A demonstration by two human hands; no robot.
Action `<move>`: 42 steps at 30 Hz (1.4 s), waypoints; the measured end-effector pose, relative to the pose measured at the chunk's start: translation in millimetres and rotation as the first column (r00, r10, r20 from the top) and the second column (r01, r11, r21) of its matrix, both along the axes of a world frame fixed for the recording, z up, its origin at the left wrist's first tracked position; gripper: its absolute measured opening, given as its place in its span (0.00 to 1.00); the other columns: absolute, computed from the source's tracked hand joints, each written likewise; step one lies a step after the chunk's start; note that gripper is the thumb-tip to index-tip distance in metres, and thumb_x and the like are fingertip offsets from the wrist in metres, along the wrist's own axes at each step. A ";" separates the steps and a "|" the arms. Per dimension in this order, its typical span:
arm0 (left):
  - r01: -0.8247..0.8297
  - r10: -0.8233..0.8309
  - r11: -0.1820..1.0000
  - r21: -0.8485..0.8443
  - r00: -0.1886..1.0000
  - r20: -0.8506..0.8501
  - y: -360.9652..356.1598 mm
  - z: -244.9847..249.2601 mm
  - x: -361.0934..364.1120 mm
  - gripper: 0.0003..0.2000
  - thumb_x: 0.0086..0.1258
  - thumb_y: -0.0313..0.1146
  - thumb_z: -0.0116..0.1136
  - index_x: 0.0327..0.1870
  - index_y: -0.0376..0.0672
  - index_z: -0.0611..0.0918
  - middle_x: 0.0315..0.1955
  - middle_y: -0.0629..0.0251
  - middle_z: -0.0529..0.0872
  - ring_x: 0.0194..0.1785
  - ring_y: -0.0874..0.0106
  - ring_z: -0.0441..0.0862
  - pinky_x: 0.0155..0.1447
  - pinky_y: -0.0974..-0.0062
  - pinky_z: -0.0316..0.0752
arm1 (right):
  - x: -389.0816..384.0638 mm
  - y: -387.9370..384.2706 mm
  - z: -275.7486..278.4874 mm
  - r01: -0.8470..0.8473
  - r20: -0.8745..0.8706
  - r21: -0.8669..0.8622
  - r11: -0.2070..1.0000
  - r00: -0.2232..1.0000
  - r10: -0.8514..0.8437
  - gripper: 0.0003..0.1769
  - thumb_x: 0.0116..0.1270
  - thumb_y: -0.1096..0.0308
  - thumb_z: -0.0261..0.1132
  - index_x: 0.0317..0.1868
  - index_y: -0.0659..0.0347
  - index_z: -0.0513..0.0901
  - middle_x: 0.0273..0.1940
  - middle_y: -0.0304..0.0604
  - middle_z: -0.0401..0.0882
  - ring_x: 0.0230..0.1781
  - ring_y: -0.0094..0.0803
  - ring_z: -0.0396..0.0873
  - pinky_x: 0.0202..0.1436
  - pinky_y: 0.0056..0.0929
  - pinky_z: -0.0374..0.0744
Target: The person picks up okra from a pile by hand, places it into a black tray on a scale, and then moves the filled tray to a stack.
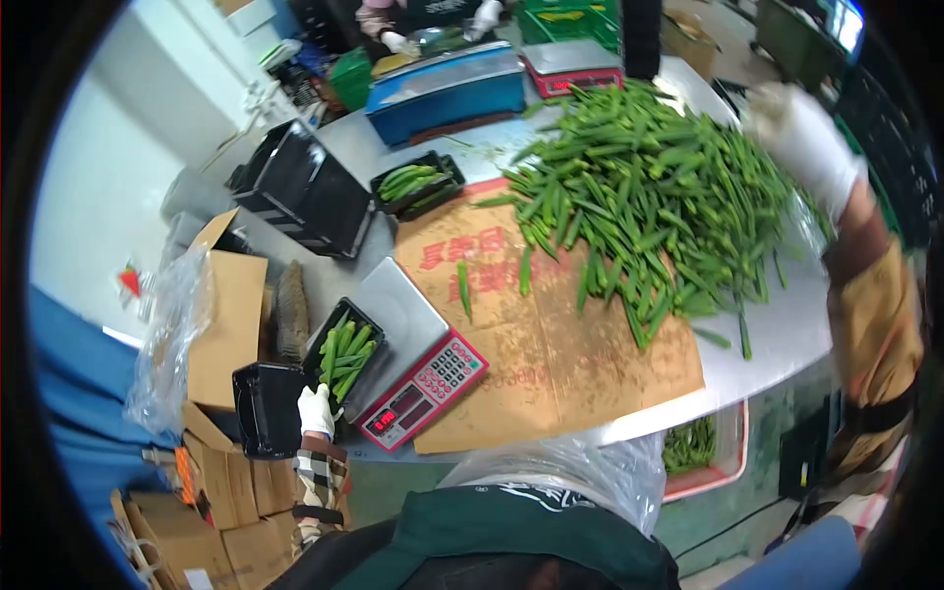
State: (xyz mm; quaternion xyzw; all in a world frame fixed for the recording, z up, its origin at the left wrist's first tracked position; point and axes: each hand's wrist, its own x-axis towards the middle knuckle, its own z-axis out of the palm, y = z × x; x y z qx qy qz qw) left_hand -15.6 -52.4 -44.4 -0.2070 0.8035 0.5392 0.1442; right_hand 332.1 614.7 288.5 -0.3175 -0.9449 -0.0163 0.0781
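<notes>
My left hand (317, 411), in a white glove, grips the near edge of a black tray (317, 346) of green okra (346, 356). This tray sits at the left side of a red digital scale (405, 324), overlapping its metal plate in this view. My right hand (804, 147), also gloved in white, is raised at the far right beside a big heap of okra (649, 187); its fingers are smeared by motion. Two loose okra pods lie on the cardboard sheet (590, 374) between scale and heap.
An empty-looking black tray (267, 408) stands at left, near a cardboard box (226, 315). Farther back are stacked black trays (305, 187), a filled okra tray (418, 185), a blue machine (447, 98) and another scale (575, 67). A person's gloved hands (482, 20) work behind the machine.
</notes>
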 end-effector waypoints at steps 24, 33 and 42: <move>0.487 -0.996 -0.086 -0.869 -0.058 0.065 341.6 -148.8 -220.2 0.15 0.59 0.47 0.71 0.36 0.44 0.86 0.32 0.54 0.88 0.39 0.51 0.86 0.44 0.58 0.87 | 112.4 -88.7 -345.2 0.111 0.005 -0.975 0.191 0.877 -0.481 0.25 0.74 0.68 0.67 0.66 0.71 0.77 0.53 0.47 0.87 0.42 0.29 0.88 0.38 0.24 0.83; 0.525 -0.909 -0.299 -0.797 0.098 0.405 365.0 -122.2 -259.4 0.14 0.65 0.51 0.62 0.40 0.52 0.88 0.36 0.64 0.90 0.44 0.57 0.86 0.48 0.54 0.84 | 193.9 -72.1 -380.0 0.303 0.170 -0.942 0.147 0.805 -0.569 0.19 0.77 0.66 0.64 0.63 0.66 0.80 0.45 0.45 0.89 0.37 0.31 0.88 0.35 0.27 0.85; 0.071 -0.055 0.860 0.505 0.997 -0.047 407.2 -72.5 -287.3 0.13 0.78 0.35 0.47 0.60 0.48 0.72 0.57 0.53 0.78 0.62 0.53 0.76 0.57 0.36 0.76 | 200.8 -91.6 -379.5 0.323 0.233 -0.946 0.008 0.699 -0.676 0.19 0.78 0.66 0.62 0.63 0.69 0.78 0.46 0.51 0.89 0.39 0.35 0.88 0.38 0.31 0.86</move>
